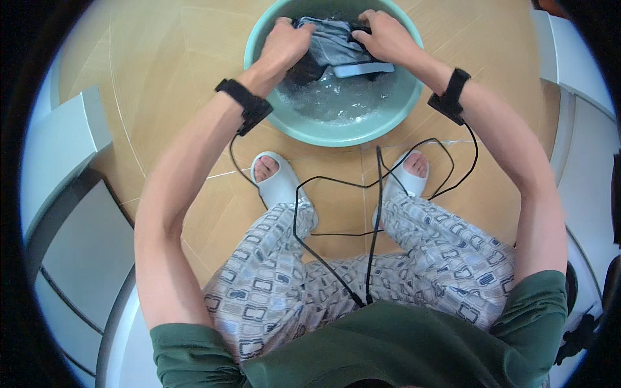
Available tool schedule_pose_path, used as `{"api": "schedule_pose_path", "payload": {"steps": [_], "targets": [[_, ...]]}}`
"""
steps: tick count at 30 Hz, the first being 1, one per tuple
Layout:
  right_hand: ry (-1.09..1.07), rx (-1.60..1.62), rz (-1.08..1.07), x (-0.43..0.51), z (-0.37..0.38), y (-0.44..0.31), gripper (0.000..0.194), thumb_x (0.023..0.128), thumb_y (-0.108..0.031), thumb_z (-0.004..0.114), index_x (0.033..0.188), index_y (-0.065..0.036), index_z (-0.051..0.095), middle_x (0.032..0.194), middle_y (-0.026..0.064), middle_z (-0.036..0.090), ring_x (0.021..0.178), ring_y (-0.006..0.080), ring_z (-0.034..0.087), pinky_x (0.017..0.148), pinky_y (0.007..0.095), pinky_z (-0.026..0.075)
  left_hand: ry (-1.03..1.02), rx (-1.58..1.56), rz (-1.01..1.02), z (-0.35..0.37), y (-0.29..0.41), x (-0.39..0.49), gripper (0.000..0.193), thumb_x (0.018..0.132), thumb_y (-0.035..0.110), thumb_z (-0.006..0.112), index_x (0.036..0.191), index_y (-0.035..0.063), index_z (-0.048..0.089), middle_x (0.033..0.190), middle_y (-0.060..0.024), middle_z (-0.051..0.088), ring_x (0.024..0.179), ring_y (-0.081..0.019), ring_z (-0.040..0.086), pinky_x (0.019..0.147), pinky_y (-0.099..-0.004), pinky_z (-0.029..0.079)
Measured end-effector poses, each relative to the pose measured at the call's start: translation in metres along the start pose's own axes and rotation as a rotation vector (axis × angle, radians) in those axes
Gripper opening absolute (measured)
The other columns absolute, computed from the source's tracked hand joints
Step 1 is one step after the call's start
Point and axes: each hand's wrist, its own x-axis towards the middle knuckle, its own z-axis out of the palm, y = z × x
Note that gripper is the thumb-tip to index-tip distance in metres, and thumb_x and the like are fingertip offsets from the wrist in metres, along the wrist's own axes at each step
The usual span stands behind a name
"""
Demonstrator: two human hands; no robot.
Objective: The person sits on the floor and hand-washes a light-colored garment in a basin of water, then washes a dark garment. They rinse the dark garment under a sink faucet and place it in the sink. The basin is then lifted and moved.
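Observation:
A pale green plastic basin [335, 138] holds sudsy water [335, 102] and a wet garment of blue-grey and black cloth [330, 43]. My left hand [290, 42] grips the garment's left side, with the thumb on the cloth. On the right side, my right hand [385, 36] pinches a black part of it between thumb and fingers. The cloth is stretched and folded between both hands. Below its lower edge lies a light-blue object [364, 69] with a straight edge, partly covered by the cloth. I cannot tell exactly what it is.
Black cables [335, 182] run from wrist straps [245, 104] across the legs and over the tan tiled floor [194, 63]. Two feet in pale slippers [276, 186] rest just below the basin. Whitish furniture or fixtures stand at left [68, 131] and right [582, 63].

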Motion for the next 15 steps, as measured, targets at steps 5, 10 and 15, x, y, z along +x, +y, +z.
{"api": "schedule_pose_path", "payload": {"steps": [5,10,15], "targets": [[-0.004,-0.168,-0.350,-0.037,0.018,0.002,0.069,0.085,-0.029,0.076,0.141,0.001,0.049,0.131,0.0258,0.058,0.116,0.0440,0.062,0.097,0.0506,0.053,0.044,0.752,0.540,0.012,-0.028,-0.032,0.065,0.084,0.037,0.074,0.138,0.0062,0.056,0.135,-0.0209,0.058,0.127,-0.0388,0.055,0.101,-0.0593,0.044],[-0.473,-0.253,-0.126,-0.026,0.034,-0.017,0.062,0.081,-0.023,0.081,0.134,-0.003,0.056,0.128,0.0253,0.063,0.118,0.0418,0.062,0.095,0.0481,0.053,-0.632,0.707,0.341,0.042,-0.030,-0.032,0.055,0.082,0.035,0.081,0.120,-0.0010,0.064,0.115,-0.0244,0.069,0.111,-0.0395,0.066,0.095,-0.0478,0.052],[-0.738,-0.207,-0.218,-0.031,0.018,-0.030,0.032,0.080,-0.025,0.081,0.102,-0.001,0.073,0.090,0.0229,0.073,0.089,0.0413,0.071,0.080,0.0484,0.055,-0.874,0.644,0.270,0.037,-0.037,-0.037,0.050,0.082,0.031,0.081,0.114,-0.0041,0.064,0.100,-0.0237,0.072,0.095,-0.0392,0.071,0.084,-0.0460,0.054]]}}
